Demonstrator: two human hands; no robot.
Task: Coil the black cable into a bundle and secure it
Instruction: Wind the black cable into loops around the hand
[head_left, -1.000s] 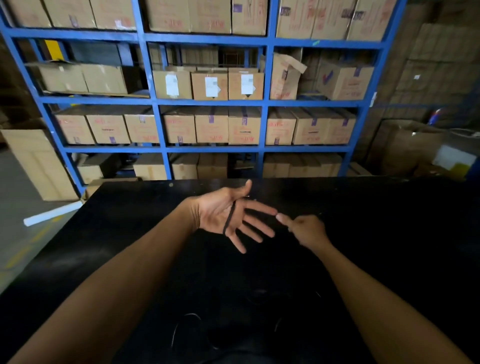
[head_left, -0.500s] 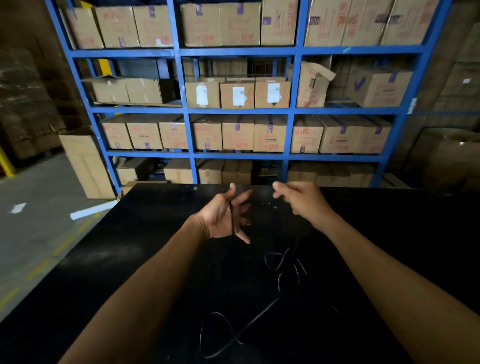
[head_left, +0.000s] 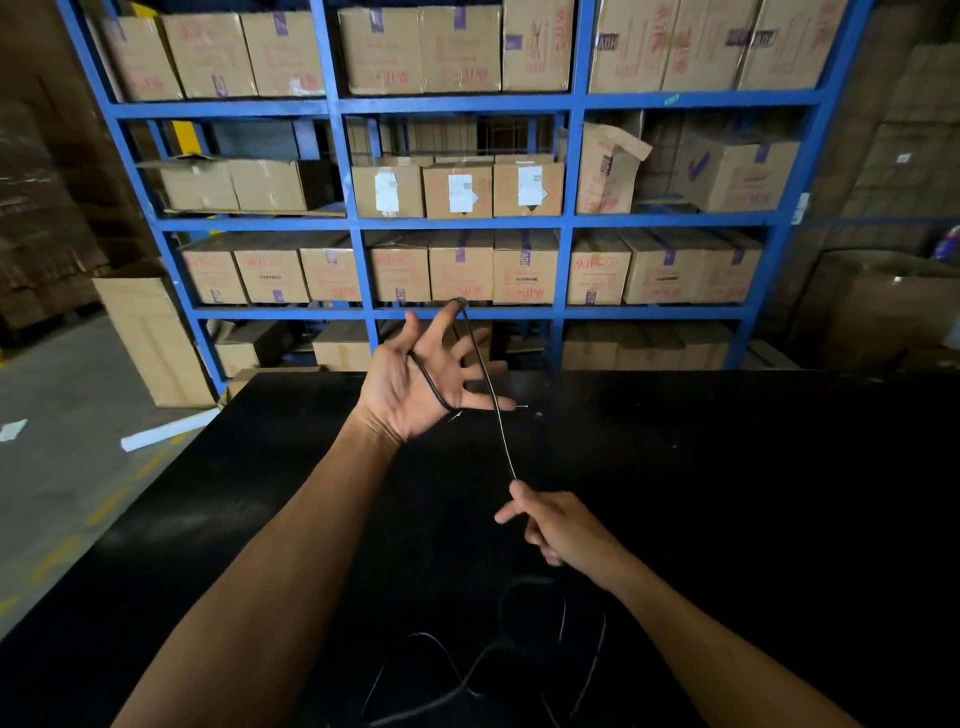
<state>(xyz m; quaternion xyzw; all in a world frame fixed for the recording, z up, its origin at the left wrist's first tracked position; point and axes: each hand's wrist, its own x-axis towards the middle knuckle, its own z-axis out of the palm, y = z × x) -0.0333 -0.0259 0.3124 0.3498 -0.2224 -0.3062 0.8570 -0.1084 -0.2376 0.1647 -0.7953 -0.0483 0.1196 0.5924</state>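
My left hand (head_left: 415, 384) is raised over the black table (head_left: 727, 467), palm up, fingers spread and straight. The black cable (head_left: 493, 410) crosses that palm, loops over the tip of the index finger and runs taut down to my right hand (head_left: 556, 525). The right hand pinches the cable between thumb and fingers, lower and nearer to me. Loose loops of the same cable lie on the table in front of me, hard to tell apart from the black top.
A blue steel rack (head_left: 571, 223) packed with cardboard boxes stands right behind the table's far edge. More cartons (head_left: 156, 338) sit on the concrete floor at the left, with stacked boxes at the right.
My right hand has dropped from beside the left hand toward me, drawing the cable taut. The left hand has risen and spread, with the cable now looped over its index fingertip.
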